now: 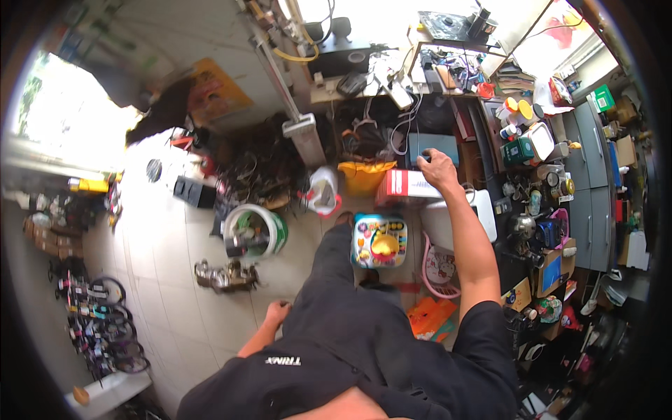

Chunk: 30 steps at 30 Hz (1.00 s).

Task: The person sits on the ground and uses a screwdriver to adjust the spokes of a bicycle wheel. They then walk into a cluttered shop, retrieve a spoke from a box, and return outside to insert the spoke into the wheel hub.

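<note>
Close in, the person's left hand (pixel 278 313) hangs low, fingers curled. Past it stands a colourful stool (pixel 362 246). The right hand (pixel 439 170) reaches far out, seemingly because the blue box (pixel 444 143) sits beyond the red-and-white box (pixel 402 184); its fingertips meet a small dark thing (pixel 423 160) at the blue box's near edge. From here I can't tell whether either hand grips anything.

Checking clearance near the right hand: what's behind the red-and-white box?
Beyond the red-and-white box is a flat blue-grey surface, partly covered by the right hand. What lies lower, directly behind the box, is hidden; I can't tell what's there.
</note>
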Each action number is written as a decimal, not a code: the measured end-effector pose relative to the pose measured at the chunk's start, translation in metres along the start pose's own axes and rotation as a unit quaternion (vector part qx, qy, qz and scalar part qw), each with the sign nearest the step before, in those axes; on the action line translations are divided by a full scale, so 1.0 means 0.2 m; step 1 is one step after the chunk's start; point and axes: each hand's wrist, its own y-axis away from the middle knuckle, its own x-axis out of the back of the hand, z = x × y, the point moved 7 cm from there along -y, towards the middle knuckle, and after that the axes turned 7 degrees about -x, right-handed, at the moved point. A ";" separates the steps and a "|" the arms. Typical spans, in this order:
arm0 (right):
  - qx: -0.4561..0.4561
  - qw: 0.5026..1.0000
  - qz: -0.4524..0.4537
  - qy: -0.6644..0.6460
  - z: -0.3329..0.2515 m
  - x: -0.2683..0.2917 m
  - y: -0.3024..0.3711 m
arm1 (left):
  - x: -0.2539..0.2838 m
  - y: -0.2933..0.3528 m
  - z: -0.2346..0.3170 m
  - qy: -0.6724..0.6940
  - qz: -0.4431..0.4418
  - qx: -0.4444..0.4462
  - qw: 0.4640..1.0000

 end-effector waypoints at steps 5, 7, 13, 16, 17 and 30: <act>0.022 0.988 0.007 0.150 -0.28 -0.06 -0.72 | 0.13 -0.33 0.01 0.058 -0.012 0.059 0.996; 0.077 0.974 0.020 0.210 -0.38 -0.15 -1.02 | 0.22 -0.33 0.02 0.054 -0.034 0.092 0.994; 0.111 0.952 0.026 0.285 -0.50 -0.48 -1.75 | 0.44 -0.07 -0.04 0.022 -0.026 0.206 0.978; 0.114 0.926 0.002 0.360 -0.56 -0.64 -1.93 | 0.47 0.07 -0.04 0.036 -0.021 0.224 0.974; 0.104 0.932 -0.015 0.347 -0.55 -0.70 -1.97 | 0.48 0.08 -0.07 0.023 -0.031 0.231 0.972; 0.064 0.952 -0.084 0.288 -0.47 -0.78 -2.17 | 0.52 -0.09 0.08 -0.009 -0.076 0.220 0.973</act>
